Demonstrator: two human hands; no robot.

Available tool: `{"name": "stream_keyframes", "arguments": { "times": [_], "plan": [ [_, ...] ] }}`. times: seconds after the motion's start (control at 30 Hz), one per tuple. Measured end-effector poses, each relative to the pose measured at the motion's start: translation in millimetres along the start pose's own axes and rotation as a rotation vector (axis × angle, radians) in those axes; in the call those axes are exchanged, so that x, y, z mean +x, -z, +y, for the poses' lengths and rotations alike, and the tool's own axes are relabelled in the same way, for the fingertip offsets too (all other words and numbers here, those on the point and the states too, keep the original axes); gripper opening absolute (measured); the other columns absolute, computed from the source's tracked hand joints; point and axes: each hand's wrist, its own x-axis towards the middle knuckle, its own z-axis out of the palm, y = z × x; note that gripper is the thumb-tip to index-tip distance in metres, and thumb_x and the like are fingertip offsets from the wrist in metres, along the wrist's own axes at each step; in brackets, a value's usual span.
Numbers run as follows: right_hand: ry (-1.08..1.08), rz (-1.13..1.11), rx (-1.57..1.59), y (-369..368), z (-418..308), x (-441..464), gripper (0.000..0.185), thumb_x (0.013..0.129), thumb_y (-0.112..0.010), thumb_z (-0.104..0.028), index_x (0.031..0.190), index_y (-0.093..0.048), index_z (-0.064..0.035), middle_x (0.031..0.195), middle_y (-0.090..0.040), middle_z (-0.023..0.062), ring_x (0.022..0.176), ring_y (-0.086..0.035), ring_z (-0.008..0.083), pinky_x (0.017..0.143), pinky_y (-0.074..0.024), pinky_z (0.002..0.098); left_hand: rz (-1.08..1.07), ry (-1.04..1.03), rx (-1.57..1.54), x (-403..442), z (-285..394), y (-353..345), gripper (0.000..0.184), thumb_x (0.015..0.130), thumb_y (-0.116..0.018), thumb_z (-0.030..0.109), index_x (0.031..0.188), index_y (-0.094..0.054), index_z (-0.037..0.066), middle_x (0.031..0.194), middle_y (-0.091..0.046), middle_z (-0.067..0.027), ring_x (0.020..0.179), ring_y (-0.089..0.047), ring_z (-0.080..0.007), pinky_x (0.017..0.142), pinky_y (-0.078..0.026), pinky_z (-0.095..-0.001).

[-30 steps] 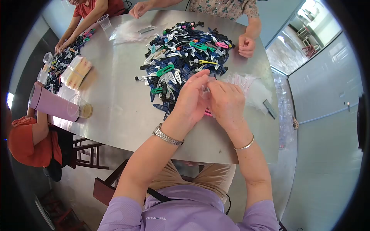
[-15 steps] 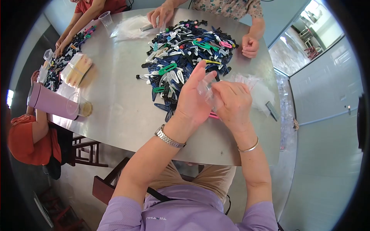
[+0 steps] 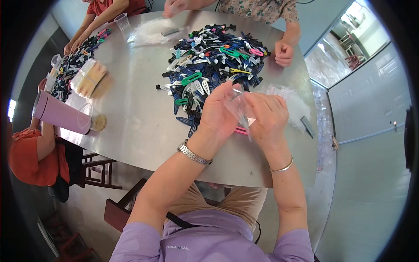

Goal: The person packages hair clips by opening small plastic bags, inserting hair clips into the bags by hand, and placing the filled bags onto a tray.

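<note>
A small clear plastic bag [image 3: 239, 106] is stretched between my two hands, above the near edge of a large heap of hair clips [image 3: 214, 61]. My left hand [image 3: 217, 114] grips the bag's left side with bent fingers, palm turned inward. On the other side, my right hand [image 3: 268, 117] pinches the bag between thumb and fingers. The clips are mostly navy, black and white, with some green, pink and yellow ones. A pink clip [image 3: 241, 130] shows below the bag, between my wrists.
Clear bags [image 3: 290, 102] and a grey bar [image 3: 307, 126] lie right on the metal table [image 3: 139, 105]. A pink tumbler [image 3: 63, 114], plastic cup [image 3: 97, 120] and bundled packets [image 3: 88, 78] stand left. Across the table, a co-worker's hand [image 3: 283, 53] rests beside the heap; others work upper left.
My left fingers have bent in from being stretched out, and the bag now shows more spread between my hands. Opposite, a co-worker's hand has lifted away from the grey bar.
</note>
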Motion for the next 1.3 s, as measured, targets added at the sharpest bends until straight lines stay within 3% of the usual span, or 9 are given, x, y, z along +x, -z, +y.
{"name": "stream_keyframes", "arguments": {
  "times": [0.07, 0.37, 0.47, 0.7, 1.0, 1.07, 1.2, 1.27, 1.3],
  "plan": [
    [0.033, 0.064, -0.038, -5, 5, -2, 0.018, 0.069, -0.063, -0.009, 0.087, -0.064, -0.0085, 0.081, -0.065, 0.0022, 0.071, -0.061, 0.0172, 0.067, -0.0432, 0.0308, -0.041, -0.047, 0.024, 1, -2, 1, 0.016, 0.085, -0.064, 0.020, 0.096, -0.055, 0.012, 0.099, -0.055, -0.0029, 0.091, -0.052, -0.0191, 0.086, -0.043, -0.0361],
    [-0.004, -0.016, -0.034, -1, -1, -2, 0.015, 0.071, -0.064, -0.008, 0.085, -0.064, -0.0095, 0.080, -0.065, 0.0016, 0.070, -0.062, 0.0168, 0.066, -0.0429, 0.0306, -0.115, 0.011, 0.068, -3, -8, -3, 0.021, 0.087, -0.061, 0.016, 0.105, -0.051, 0.012, 0.103, -0.057, -0.0056, 0.097, -0.056, -0.0197, 0.086, -0.046, -0.0371],
    [0.009, 0.045, -0.038, -3, 2, -1, 0.015, 0.072, -0.064, -0.008, 0.086, -0.064, -0.0090, 0.080, -0.065, 0.0020, 0.071, -0.062, 0.0168, 0.067, -0.0430, 0.0306, -0.066, -0.033, 0.092, 2, -9, 2, 0.016, 0.090, -0.057, 0.021, 0.100, -0.059, 0.009, 0.103, -0.063, -0.0113, 0.095, -0.060, -0.0238, 0.087, -0.047, -0.0395],
    [-0.039, -0.002, -0.048, -4, 7, -3, 0.017, 0.073, -0.063, -0.008, 0.090, -0.065, -0.0093, 0.082, -0.067, 0.0018, 0.072, -0.063, 0.0179, 0.066, -0.0431, 0.0303, -0.109, 0.022, 0.082, 8, -2, 3, 0.014, 0.092, -0.054, 0.020, 0.100, -0.059, 0.009, 0.098, -0.063, -0.0096, 0.092, -0.060, -0.0222, 0.083, -0.048, -0.0398],
    [-0.329, -0.209, -0.003, 1, 0, 3, 0.040, 0.071, -0.068, -0.011, 0.111, -0.060, -0.0102, 0.086, -0.065, -0.0002, 0.081, -0.061, 0.0179, 0.071, -0.0418, 0.0353, -0.067, 0.021, 0.055, -2, 6, -12, 0.021, 0.090, -0.057, 0.022, 0.102, -0.051, 0.006, 0.096, -0.056, -0.0093, 0.093, -0.056, -0.0299, 0.083, -0.047, -0.0455],
    [-0.328, -0.315, 0.035, 4, 1, 2, 0.040, 0.073, -0.070, -0.011, 0.112, -0.062, -0.0073, 0.096, -0.066, 0.0059, 0.082, -0.063, 0.0230, 0.077, -0.0448, 0.0354, -0.080, 0.018, 0.058, 2, 6, -8, 0.021, 0.090, -0.055, 0.021, 0.101, -0.051, 0.003, 0.099, -0.057, -0.0108, 0.093, -0.056, -0.0305, 0.084, -0.046, -0.0470],
    [-0.268, -0.268, 0.083, 3, 8, 0, 0.040, 0.073, -0.069, -0.008, 0.113, -0.061, -0.0052, 0.099, -0.066, 0.0062, 0.081, -0.062, 0.0204, 0.077, -0.0459, 0.0332, -0.081, 0.038, 0.011, 6, 10, -5, 0.020, 0.090, -0.054, 0.020, 0.101, -0.051, 0.003, 0.101, -0.057, -0.0118, 0.092, -0.056, -0.0316, 0.084, -0.047, -0.0475],
    [-0.303, -0.170, 0.478, 9, 14, 4, 0.037, 0.077, -0.065, -0.004, 0.114, -0.061, -0.0036, 0.099, -0.065, 0.0069, 0.079, -0.060, 0.0163, 0.076, -0.0470, 0.0304, -0.144, 0.020, -0.048, 11, 16, 0, 0.019, 0.090, -0.053, 0.018, 0.101, -0.051, 0.003, 0.098, -0.058, -0.0122, 0.092, -0.057, -0.0326, 0.084, -0.047, -0.0486],
    [-0.309, -0.167, 0.470, 12, 20, 3, 0.037, 0.077, -0.065, -0.004, 0.114, -0.061, -0.0036, 0.099, -0.065, 0.0069, 0.079, -0.060, 0.0163, 0.076, -0.0470, 0.0304, -0.083, -0.001, -0.067, 6, 20, -6, 0.017, 0.089, -0.053, 0.016, 0.098, -0.054, 0.002, 0.097, -0.059, -0.0132, 0.092, -0.057, -0.0335, 0.085, -0.046, -0.0487]
  ]
}}
